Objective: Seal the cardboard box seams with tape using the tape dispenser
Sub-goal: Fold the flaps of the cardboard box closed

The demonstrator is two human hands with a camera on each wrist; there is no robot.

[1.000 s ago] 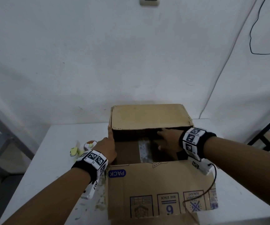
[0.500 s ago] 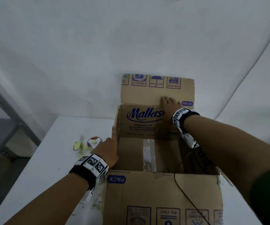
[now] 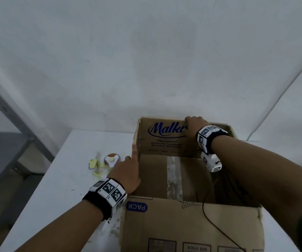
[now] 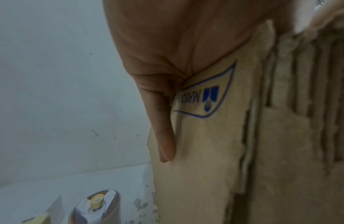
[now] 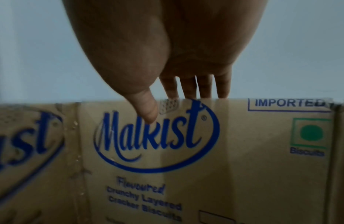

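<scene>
An open cardboard box (image 3: 192,224) stands on the white table (image 3: 64,197), with an old tape strip (image 3: 173,177) along its bottom. My right hand (image 3: 193,122) grips the top edge of the far "Malkist" panel (image 5: 244,166), fingers (image 5: 188,89) over the edge and thumb on the printed face. My left hand (image 3: 131,160) lies flat against the box's left wall (image 4: 205,144), its thumb (image 4: 165,136) straight. The tape dispenser (image 3: 111,160), a roll with yellow and white parts, lies on the table just left of the box, also in the left wrist view (image 4: 96,206). Neither hand touches it.
Yellow bits (image 3: 94,163) lie beside the dispenser. A black cable (image 3: 203,206) hangs from my right wrist into the box. The near flap (image 3: 182,233) folds out toward me. A grey metal shelf frame (image 3: 10,115) stands at the left, and a white wall is close behind the box.
The far flap went from lying over the box to upright, and now no longer shows above the printed panel. My right hand moved to the panel's top edge. The left hand stayed.
</scene>
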